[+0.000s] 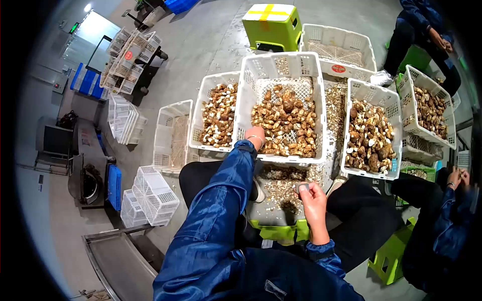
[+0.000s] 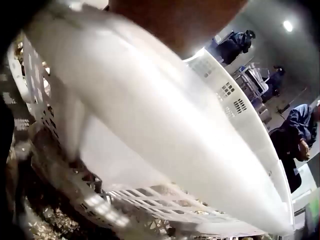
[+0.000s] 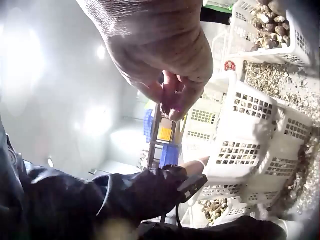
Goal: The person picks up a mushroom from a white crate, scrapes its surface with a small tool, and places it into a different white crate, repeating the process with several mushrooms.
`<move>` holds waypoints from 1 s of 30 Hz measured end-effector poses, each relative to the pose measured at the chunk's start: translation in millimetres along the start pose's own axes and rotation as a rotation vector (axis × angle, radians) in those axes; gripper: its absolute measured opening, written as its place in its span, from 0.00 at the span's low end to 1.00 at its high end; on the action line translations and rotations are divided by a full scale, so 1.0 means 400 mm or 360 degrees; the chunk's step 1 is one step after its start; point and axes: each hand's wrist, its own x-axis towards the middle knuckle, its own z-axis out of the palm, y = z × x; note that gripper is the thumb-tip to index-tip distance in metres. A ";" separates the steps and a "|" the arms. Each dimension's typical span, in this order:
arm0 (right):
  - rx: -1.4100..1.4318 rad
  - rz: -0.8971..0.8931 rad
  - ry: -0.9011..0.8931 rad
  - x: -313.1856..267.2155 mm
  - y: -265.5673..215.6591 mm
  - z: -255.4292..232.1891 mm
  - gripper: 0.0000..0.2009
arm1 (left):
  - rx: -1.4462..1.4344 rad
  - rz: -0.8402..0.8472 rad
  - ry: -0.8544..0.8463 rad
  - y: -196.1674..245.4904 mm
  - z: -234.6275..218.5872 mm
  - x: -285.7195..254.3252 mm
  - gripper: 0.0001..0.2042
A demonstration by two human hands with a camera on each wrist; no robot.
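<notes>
The mushrooms (image 1: 288,103) lie heaped in the middle white crate (image 1: 261,67), whose long axis runs from its near edge, by the wearer's knees, to its far edge. They point no single way: stems and caps lie at mixed angles, thickest from the middle to the near edge, with the lattice floor showing toward the far edge. Most are stubby, mottled brown and cream; a large, rounder dark-brown one lies near the middle of the heap.

The left hand (image 1: 255,135) is at the crate's near left corner, its back upward, beside the mushrooms; its fingers are hidden, so I cannot tell what it holds. The right hand (image 1: 313,203), outside the near edge toward the right corner, pinches a small grey piece (image 1: 303,187) between thumb and fingers, too small to identify.

Pale trimmings (image 1: 286,193) litter the floor below the near edge. More mushrooms fill the left crate (image 1: 200,100) and the right crate (image 1: 374,93); a green stool (image 1: 271,30) stands beyond the far edge.
</notes>
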 end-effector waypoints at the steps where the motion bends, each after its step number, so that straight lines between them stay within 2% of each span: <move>1: 0.0007 -0.0002 -0.0004 0.003 -0.004 0.005 0.04 | 0.0006 0.0043 0.0100 -0.003 0.015 0.007 0.12; 5: -0.0005 0.0028 0.0021 0.005 -0.020 0.020 0.04 | -0.0129 0.0018 0.0064 -0.002 -0.014 -0.023 0.13; 6: -0.0029 0.0038 0.0021 0.004 -0.020 0.018 0.04 | -0.0232 0.0064 0.0235 -0.005 -0.001 -0.023 0.13; 8: -0.0076 0.0045 0.0025 0.002 -0.020 0.014 0.04 | -0.0531 0.0243 0.0270 0.000 -0.042 -0.091 0.14; 10: -0.0114 0.0053 0.0043 -0.001 -0.014 0.011 0.05 | -0.1267 0.0659 0.0241 -0.011 -0.033 -0.171 0.13; 11: -0.0151 0.0035 0.0035 -0.003 -0.017 0.007 0.05 | -0.1889 0.0625 -0.0279 -0.012 -0.017 -0.196 0.10; 12: -0.0191 0.0016 0.0023 -0.006 -0.022 0.004 0.05 | -0.2288 0.0346 -0.0543 0.009 -0.041 -0.277 0.09; 14: -0.0072 -0.0087 0.0057 -0.012 -0.028 0.013 0.04 | -0.2582 0.0320 -0.0862 0.012 -0.077 -0.406 0.10; 16: -0.0102 -0.0137 0.0082 -0.016 -0.024 0.008 0.05 | -0.2924 0.0399 -0.0912 0.022 -0.058 -0.500 0.11; 20: 0.0047 -0.0209 0.0089 -0.029 -0.007 0.005 0.04 | -0.2699 0.0747 -0.0600 0.034 -0.030 -0.621 0.15; 21: -0.0041 -0.0263 0.0064 -0.037 -0.011 0.003 0.04 | -0.2457 0.0814 -0.0479 0.034 -0.052 -0.655 0.16; 22: -0.0129 -0.0319 0.0039 -0.044 -0.017 0.001 0.04 | -0.2483 0.0893 -0.0380 0.042 -0.043 -0.676 0.15; 24: -0.0248 -0.0366 -0.0025 -0.058 -0.028 -0.004 0.04 | -0.1885 0.1032 0.0161 0.042 -0.074 -0.732 0.14; 25: -0.0278 -0.0357 -0.0064 -0.066 -0.034 -0.006 0.04 | -0.1873 0.1068 0.0351 0.045 -0.070 -0.747 0.13; 27: -0.0363 -0.0326 -0.0117 -0.079 -0.043 -0.007 0.05 | -0.1722 0.1107 0.0533 0.039 -0.083 -0.776 0.14; 28: -0.0255 -0.0274 -0.0116 -0.083 -0.044 -0.007 0.05 | -0.1649 0.1139 0.0632 0.036 -0.082 -0.783 0.14; 30: -0.0039 -0.0170 -0.0112 -0.087 -0.040 -0.007 0.06 | -0.1644 0.1096 0.0641 0.031 -0.076 -0.795 0.15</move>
